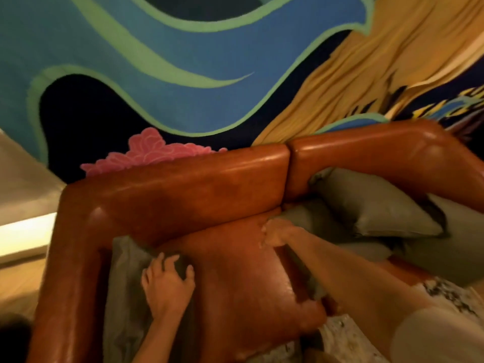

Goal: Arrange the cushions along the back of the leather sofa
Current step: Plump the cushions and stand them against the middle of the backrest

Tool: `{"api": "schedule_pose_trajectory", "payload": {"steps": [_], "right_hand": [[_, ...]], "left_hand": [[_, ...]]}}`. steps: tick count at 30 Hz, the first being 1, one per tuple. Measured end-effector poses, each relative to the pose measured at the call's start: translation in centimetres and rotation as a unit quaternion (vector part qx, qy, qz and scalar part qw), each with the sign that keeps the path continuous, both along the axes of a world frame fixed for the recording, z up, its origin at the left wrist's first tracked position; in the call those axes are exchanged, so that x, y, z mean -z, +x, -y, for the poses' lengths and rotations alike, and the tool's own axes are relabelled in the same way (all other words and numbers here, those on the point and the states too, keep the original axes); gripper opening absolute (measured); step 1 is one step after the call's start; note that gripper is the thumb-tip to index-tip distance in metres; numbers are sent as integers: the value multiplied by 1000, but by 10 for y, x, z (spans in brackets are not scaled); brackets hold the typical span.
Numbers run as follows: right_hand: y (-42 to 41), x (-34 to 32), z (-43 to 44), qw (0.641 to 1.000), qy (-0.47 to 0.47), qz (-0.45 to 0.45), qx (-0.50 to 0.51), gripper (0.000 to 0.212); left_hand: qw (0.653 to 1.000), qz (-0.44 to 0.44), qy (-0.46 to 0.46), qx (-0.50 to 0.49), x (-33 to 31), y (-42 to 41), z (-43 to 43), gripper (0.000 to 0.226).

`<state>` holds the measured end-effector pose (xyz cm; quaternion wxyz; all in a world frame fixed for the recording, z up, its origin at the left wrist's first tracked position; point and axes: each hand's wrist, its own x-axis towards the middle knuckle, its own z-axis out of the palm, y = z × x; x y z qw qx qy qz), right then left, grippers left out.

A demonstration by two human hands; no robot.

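A brown leather sofa [183, 184] fills the view, its backrest running left to right. A square brown leather cushion [235, 279] lies tilted on the seat. My left hand [167, 281] curls over the cushion's left edge, resting on a grey-green cushion [123, 284] that stands against the left armrest. My right hand [275, 233] grips the leather cushion's upper right corner, with my forearm across another grey-green cushion [306, 221]. More grey-green cushions [379, 205] are piled loosely against the right half of the backrest.
Behind the sofa hangs a wall piece [157, 61] of blue and green waves with a pink shape. A yellow curtain [366, 74] hangs at the upper right. A pale patterned fabric [445, 292] lies at the seat's front right.
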<state>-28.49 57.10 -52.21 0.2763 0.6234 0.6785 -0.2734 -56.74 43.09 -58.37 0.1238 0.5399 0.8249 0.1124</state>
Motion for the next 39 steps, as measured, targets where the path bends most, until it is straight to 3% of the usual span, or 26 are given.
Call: {"api": "schedule_pose_trajectory", "payload": {"steps": [4,9,13,18,24,27,32,39], "right_hand": [[92,9,-2,996,63,63,-5,81],[206,20,10,974,66,209,-61,117],[280,40,12,964,85,223,-119,93],[341,80,2,960,114,171,-191,66],[368,99,-26,955,138,155,-214,66],[368,94,-37,946,142,157,-247,51],[378,58,-46,936,174,166,-255,39],[428,-92,-84,951,292,60,-84,28]], "left_hand": [[998,34,-35,45,-15,58,-28,44],[993,62,-16,103,-16,146,-42,54],[991,85,-12,106,-9,219,-48,61],[990,98,-32,97,-8,322,-57,63],[984,106,-64,127,-2,410,-62,46],[981,113,-66,144,-5,435,-69,41],[976,139,-99,134,-12,454,-83,48],[949,282,-132,43,-24,471,-109,96]]}}
